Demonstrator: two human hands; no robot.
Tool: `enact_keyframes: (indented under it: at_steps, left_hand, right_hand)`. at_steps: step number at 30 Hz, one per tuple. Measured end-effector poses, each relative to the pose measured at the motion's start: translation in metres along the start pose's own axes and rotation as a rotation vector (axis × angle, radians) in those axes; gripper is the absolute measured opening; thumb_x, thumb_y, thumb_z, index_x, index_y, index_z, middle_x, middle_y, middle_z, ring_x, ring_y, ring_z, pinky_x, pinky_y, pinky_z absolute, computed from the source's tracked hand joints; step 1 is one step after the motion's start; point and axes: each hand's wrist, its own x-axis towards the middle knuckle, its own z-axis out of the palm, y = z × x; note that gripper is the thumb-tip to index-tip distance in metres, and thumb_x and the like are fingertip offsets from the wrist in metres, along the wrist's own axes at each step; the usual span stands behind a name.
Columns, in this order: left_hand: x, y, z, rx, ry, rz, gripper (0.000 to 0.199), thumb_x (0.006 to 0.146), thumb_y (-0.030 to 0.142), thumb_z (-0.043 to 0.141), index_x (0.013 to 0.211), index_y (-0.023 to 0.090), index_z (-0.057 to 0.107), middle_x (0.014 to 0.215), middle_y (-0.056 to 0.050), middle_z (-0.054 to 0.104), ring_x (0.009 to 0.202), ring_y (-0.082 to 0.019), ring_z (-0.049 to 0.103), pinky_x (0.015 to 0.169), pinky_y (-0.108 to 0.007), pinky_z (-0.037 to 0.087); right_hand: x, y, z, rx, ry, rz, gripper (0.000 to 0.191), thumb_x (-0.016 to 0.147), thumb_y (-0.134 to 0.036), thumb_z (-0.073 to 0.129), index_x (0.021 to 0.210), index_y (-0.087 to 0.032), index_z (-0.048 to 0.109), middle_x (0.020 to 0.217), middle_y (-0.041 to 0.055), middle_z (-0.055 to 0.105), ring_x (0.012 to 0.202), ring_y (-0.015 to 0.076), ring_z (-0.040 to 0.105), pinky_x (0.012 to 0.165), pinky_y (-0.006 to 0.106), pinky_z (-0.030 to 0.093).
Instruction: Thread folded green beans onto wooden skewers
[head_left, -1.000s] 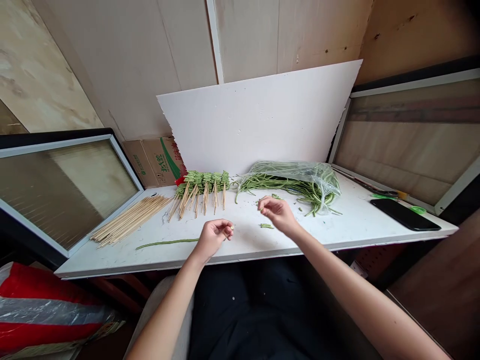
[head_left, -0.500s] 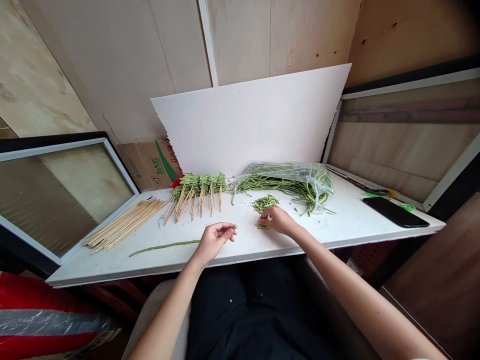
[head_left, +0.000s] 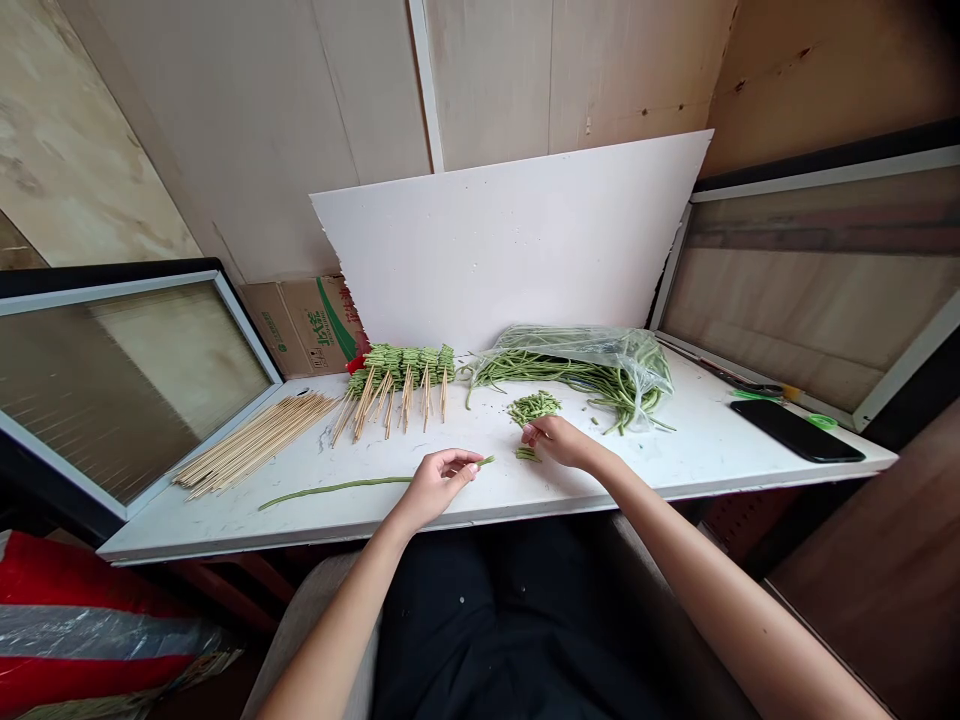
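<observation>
My left hand point(head_left: 433, 490) is closed on a long green bean point(head_left: 337, 488); its tip pokes out past the thumb and the rest trails left over the white table. To the right, my right hand point(head_left: 556, 440) has its fingers pinched together, and whatever they hold is hidden. Right beside those fingers lie a few short bean pieces point(head_left: 527, 454) in a small row. Just behind is a heap of cut bean pieces point(head_left: 534, 405). Further left stand stacked skewers threaded with green bean pieces point(head_left: 409, 362), their bare stick ends pointing toward me.
Bare wooden skewers point(head_left: 255, 445) lie fanned at the left of the table point(head_left: 450, 515). A clear bag of long beans point(head_left: 570, 372) rests at the back. At right are a black phone point(head_left: 795, 430) and scissors-like tool. A cardboard box point(head_left: 300, 325) and white board point(head_left: 510, 250) stand behind.
More of the bean's tip now shows beyond my left fingers. My right hand has lifted slightly off the short row of pieces, which shows more. The view has shifted a little.
</observation>
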Motion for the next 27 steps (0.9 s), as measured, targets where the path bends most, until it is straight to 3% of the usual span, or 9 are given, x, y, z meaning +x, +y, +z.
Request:
enact_keyframes:
  at_steps: [3,7,9,11,15,19,27]
  left_hand:
    - [0.0,-0.004,0.002,0.085,0.013,0.036,0.03,0.09,0.039,0.075,0.108,0.016,0.08,0.109,-0.012,0.079,0.094,-0.021,0.072,0.087,-0.032,0.056]
    - [0.001,-0.005,0.005,0.095,0.042,0.051,0.033,0.09,0.04,0.075,0.112,0.016,0.078,0.108,-0.012,0.078,0.095,-0.022,0.072,0.087,-0.034,0.056]
    - [0.0,-0.005,0.006,0.088,0.058,0.058,0.034,0.09,0.039,0.075,0.114,0.015,0.076,0.107,-0.012,0.077,0.097,-0.022,0.071,0.088,-0.034,0.056]
    - [0.0,-0.004,0.008,0.072,0.054,0.058,0.036,0.089,0.039,0.076,0.115,0.015,0.074,0.105,-0.012,0.076,0.097,-0.021,0.071,0.088,-0.034,0.055]
    - [0.0,-0.005,0.007,0.043,0.05,0.028,0.042,0.087,0.041,0.078,0.118,0.014,0.071,0.099,-0.01,0.075,0.091,-0.02,0.07,0.083,-0.031,0.055]
    - [0.001,-0.01,0.004,0.08,0.011,-0.011,0.04,0.089,0.045,0.075,0.112,0.013,0.075,0.093,-0.01,0.076,0.078,-0.019,0.067,0.073,-0.031,0.053]
    - [-0.002,0.0,0.006,0.253,0.062,0.083,0.023,0.092,0.038,0.071,0.097,0.017,0.08,0.096,-0.009,0.079,0.091,-0.023,0.069,0.085,-0.033,0.051]
  right_hand:
    - [-0.003,-0.017,-0.005,0.029,0.019,-0.098,0.042,0.104,-0.046,0.052,0.09,-0.016,0.078,0.09,0.0117,0.077,0.083,0.0236,0.07,0.076,0.035,0.052]
    - [-0.011,-0.053,-0.005,0.192,-0.093,-0.22,0.048,0.089,-0.06,0.072,0.111,-0.018,0.078,0.1,0.0102,0.078,0.092,0.0234,0.071,0.071,0.03,0.051]
    - [-0.015,-0.068,0.001,0.206,-0.094,-0.271,0.05,0.082,-0.061,0.08,0.111,-0.02,0.078,0.097,0.0087,0.078,0.089,0.0225,0.071,0.072,0.03,0.051]
    - [-0.017,-0.076,0.011,0.186,-0.039,-0.332,0.043,0.085,-0.058,0.079,0.107,-0.021,0.079,0.094,0.0082,0.077,0.085,0.0212,0.069,0.075,0.032,0.051]
    - [-0.015,-0.077,0.026,0.094,0.062,-0.434,0.027,0.096,-0.046,0.07,0.098,-0.021,0.08,0.086,0.0075,0.076,0.084,0.0215,0.065,0.08,0.035,0.05]
    - [-0.014,-0.073,0.029,0.057,0.095,-0.466,0.023,0.098,-0.042,0.069,0.1,-0.022,0.08,0.087,0.0076,0.076,0.085,0.0221,0.063,0.081,0.036,0.049]
    - [-0.015,-0.074,0.038,0.049,0.115,-0.494,0.017,0.094,-0.039,0.075,0.094,-0.021,0.076,0.085,0.0068,0.072,0.087,0.0229,0.06,0.08,0.036,0.048]
